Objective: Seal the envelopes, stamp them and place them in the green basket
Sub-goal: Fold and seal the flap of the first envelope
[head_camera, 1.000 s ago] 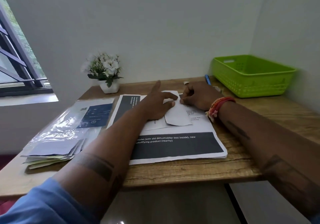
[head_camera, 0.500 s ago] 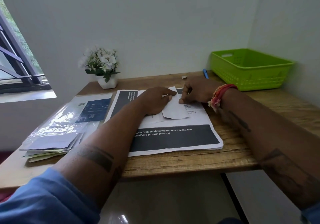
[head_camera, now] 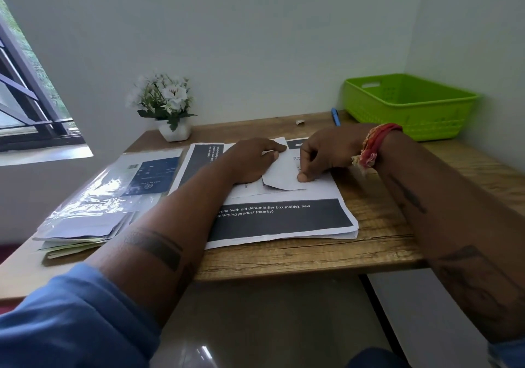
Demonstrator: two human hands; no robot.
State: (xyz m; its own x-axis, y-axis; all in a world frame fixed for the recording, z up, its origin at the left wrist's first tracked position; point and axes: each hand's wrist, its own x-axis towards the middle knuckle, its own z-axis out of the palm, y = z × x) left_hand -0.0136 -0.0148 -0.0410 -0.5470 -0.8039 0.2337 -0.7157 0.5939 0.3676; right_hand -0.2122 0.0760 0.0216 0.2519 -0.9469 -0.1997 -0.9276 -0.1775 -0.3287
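A white envelope [head_camera: 281, 175] lies on printed sheets [head_camera: 278, 221] in the middle of the wooden desk, its pointed flap folded over. My left hand [head_camera: 250, 160] rests flat on the envelope's left part, with its fingers stretched across the top. My right hand [head_camera: 326, 151] has curled fingers, and its thumb tip presses down on the flap's right edge. The green basket [head_camera: 409, 111] stands at the back right corner, and no envelopes show inside it. Several more envelopes [head_camera: 82, 231] are stacked at the desk's left front.
A clear plastic sleeve with a dark blue booklet [head_camera: 147, 177] lies left of the sheets. A white pot of flowers [head_camera: 170, 111] stands at the back. A blue pen [head_camera: 335, 116] and a small white scrap [head_camera: 299, 122] lie near the basket. Walls close off the back and right.
My right thumb has slid from the top of the flap down along its right edge toward me. My left hand's fingers have flattened on the envelope.
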